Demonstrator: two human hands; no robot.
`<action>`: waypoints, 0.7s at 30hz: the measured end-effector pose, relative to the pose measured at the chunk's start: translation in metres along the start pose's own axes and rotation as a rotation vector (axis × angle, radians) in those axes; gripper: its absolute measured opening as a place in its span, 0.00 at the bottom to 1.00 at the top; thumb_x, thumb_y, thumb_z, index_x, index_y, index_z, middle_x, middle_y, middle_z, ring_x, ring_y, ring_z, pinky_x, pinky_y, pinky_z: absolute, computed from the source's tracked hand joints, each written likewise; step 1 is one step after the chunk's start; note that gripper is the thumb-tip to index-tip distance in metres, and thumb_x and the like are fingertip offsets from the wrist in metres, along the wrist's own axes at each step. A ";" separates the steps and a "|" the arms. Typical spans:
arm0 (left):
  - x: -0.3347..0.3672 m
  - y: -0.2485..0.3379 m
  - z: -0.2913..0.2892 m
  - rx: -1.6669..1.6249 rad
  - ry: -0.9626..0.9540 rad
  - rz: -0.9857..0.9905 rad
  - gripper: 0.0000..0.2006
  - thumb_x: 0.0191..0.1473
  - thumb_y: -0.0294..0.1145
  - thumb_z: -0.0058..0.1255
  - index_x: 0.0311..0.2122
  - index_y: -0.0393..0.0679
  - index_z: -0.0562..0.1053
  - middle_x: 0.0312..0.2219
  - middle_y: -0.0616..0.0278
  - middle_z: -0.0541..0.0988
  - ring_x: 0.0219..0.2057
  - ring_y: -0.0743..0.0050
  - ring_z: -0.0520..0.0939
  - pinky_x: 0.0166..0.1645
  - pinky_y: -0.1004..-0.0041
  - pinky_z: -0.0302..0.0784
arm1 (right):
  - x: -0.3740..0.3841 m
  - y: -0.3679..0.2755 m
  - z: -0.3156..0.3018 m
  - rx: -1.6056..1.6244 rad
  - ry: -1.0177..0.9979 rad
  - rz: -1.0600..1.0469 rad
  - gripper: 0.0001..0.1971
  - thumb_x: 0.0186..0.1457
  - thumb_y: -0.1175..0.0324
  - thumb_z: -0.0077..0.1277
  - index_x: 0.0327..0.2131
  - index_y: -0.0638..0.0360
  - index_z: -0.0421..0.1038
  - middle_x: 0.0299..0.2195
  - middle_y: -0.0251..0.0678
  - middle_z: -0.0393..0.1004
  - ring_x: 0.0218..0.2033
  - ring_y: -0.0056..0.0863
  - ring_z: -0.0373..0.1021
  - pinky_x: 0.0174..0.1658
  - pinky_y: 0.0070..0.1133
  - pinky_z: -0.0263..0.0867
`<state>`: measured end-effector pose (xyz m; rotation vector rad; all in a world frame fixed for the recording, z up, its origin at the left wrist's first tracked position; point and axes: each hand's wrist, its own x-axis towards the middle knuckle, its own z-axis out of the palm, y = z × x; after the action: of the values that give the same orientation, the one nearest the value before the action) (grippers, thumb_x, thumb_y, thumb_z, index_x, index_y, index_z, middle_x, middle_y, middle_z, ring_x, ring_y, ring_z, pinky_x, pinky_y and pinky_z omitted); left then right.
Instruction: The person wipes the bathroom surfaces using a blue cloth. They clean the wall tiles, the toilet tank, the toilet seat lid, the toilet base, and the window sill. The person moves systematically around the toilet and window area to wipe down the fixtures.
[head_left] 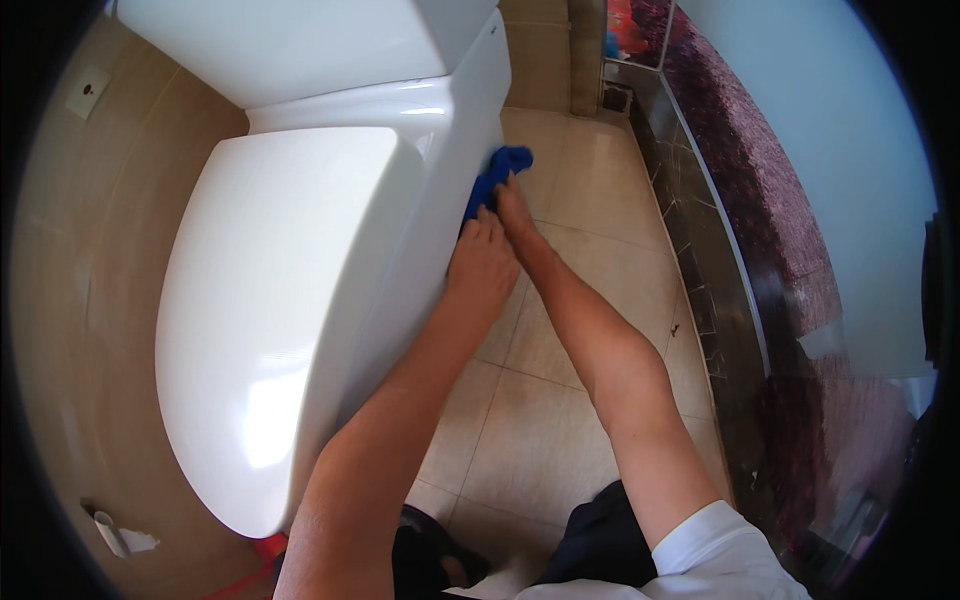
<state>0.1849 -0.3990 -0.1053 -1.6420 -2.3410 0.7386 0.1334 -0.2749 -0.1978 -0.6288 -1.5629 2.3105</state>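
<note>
A blue cloth (486,188) is bunched against the right side of the white toilet (440,190), low down near the floor. My right hand (513,208) grips it from the right, fingers closed on the fabric. Just nearer to me, my left hand (484,262) lies along the toilet's side with its fingertips closed on the near end of the cloth. Part of the cloth is hidden behind my fingers. The toilet's lid (280,270) is down, and the tank (300,50) rises behind it.
Beige floor tiles (560,330) run along the toilet's right. A dark tiled curb (690,250) with a glass panel (800,130) borders them. On the left wall (110,300) is a toilet-paper roll (112,535). Something red (268,548) lies by the toilet's front.
</note>
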 end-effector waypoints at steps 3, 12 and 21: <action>0.009 0.000 -0.004 -0.031 -0.061 0.007 0.19 0.55 0.32 0.48 0.49 0.30 0.76 0.58 0.38 0.69 0.63 0.47 0.65 0.61 0.58 0.57 | 0.001 0.001 -0.005 0.151 0.041 0.094 0.30 0.62 0.63 0.33 0.67 0.58 0.49 0.62 0.48 0.60 0.61 0.42 0.58 0.64 0.31 0.52; -0.057 0.058 0.041 -0.247 -0.279 0.081 0.18 0.53 0.32 0.49 0.45 0.31 0.79 0.58 0.36 0.69 0.64 0.46 0.63 0.66 0.58 0.50 | -0.107 0.095 -0.001 0.263 0.025 0.611 0.28 0.64 0.56 0.33 0.60 0.65 0.60 0.57 0.46 0.65 0.55 0.40 0.62 0.60 0.32 0.57; -0.083 0.083 0.080 -0.241 0.059 0.020 0.16 0.47 0.27 0.53 0.40 0.28 0.80 0.54 0.34 0.72 0.62 0.44 0.65 0.65 0.58 0.55 | -0.059 0.133 -0.034 -0.151 0.035 0.205 0.31 0.57 0.68 0.35 0.65 0.66 0.53 0.63 0.46 0.59 0.61 0.38 0.57 0.64 0.28 0.50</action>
<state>0.2506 -0.4764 -0.2047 -1.7565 -2.4546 0.4174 0.2027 -0.3246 -0.3200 -0.9004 -1.7417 2.3235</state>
